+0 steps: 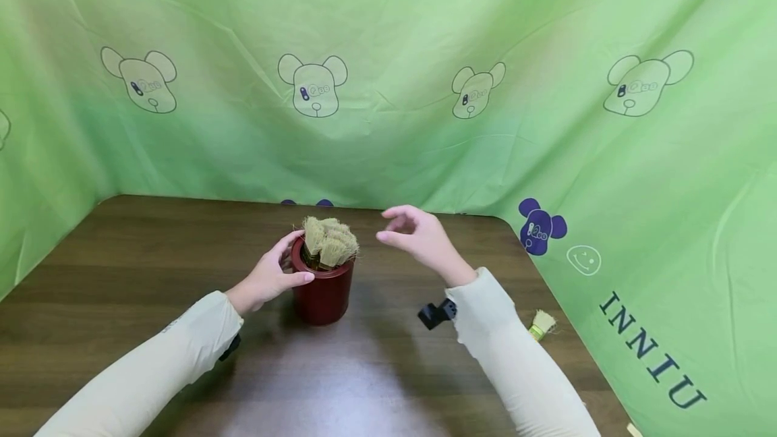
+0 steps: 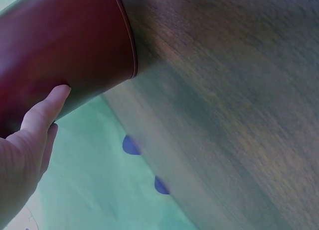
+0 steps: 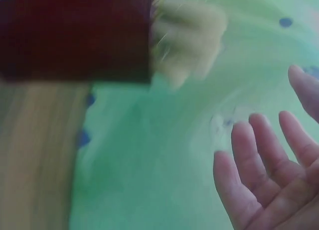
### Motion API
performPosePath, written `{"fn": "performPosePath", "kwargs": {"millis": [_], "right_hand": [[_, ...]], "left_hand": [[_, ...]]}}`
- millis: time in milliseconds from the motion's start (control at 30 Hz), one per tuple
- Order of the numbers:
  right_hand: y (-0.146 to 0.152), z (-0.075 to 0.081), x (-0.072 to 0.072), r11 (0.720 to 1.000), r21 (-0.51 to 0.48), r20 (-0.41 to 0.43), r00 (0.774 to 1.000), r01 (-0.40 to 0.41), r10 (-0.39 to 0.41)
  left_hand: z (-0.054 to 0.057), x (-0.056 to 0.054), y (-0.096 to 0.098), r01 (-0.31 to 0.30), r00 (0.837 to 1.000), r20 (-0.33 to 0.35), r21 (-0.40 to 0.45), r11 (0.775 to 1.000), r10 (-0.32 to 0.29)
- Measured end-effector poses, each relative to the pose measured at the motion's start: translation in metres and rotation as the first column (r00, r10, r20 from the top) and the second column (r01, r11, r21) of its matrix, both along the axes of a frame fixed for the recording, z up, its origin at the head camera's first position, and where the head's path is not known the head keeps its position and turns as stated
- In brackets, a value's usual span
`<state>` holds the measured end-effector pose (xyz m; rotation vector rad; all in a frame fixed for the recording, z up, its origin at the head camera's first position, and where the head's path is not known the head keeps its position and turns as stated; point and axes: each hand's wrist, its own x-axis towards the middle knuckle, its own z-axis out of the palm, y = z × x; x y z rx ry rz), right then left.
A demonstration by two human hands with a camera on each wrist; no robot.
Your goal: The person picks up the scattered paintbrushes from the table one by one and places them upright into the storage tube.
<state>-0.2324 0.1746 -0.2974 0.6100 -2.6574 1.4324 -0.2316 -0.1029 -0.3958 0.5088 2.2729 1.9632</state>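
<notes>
A dark red round pot (image 1: pixel 322 294) stands upright on the table, with several paintbrushes (image 1: pixel 330 241) in it, their pale bristles upward and their handles hidden inside. My left hand (image 1: pixel 271 276) grips the pot near its rim, the thumb at the front and the fingers at the left and back. In the left wrist view a finger (image 2: pixel 45 108) lies against the pot's side. To the right of the brushes my right hand (image 1: pixel 419 235) hovers above the table, fingers loosely bent and apart, with nothing in it. The right wrist view shows its spread fingers (image 3: pixel 261 155) away from the blurred pot.
Another paintbrush (image 1: pixel 542 324) lies at the table's right edge, partly hidden by the right sleeve. A small pale piece (image 1: pixel 634 429) shows at the bottom right corner. Green printed cloth (image 1: pixel 388 86) hangs behind and beside the brown wooden table (image 1: pixel 152 261).
</notes>
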Motion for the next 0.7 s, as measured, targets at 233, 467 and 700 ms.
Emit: {"fn": "performPosePath", "kwargs": {"millis": [233, 467, 700], "right_hand": [[0.063, -0.033, 0.011, 0.992, -0.030, 0.164, 0.979, 0.124, -0.117], [0.108, -0.059, 0.030, 0.967, -0.060, 0.234, 0.945, 0.248, -0.228], [0.139, -0.076, 0.047, 0.939, 0.021, 0.275, 0.901, 0.342, -0.335]], "left_hand": [[0.001, -0.001, -0.003, 0.022, 1.000, 0.014, 0.009, 1.000, -0.022], [0.001, 0.000, 0.000, 0.000, 1.000, 0.022, 0.004, 1.000, 0.000], [0.001, 0.000, 0.001, 0.002, 0.999, 0.034, -0.008, 1.000, -0.002]]}}
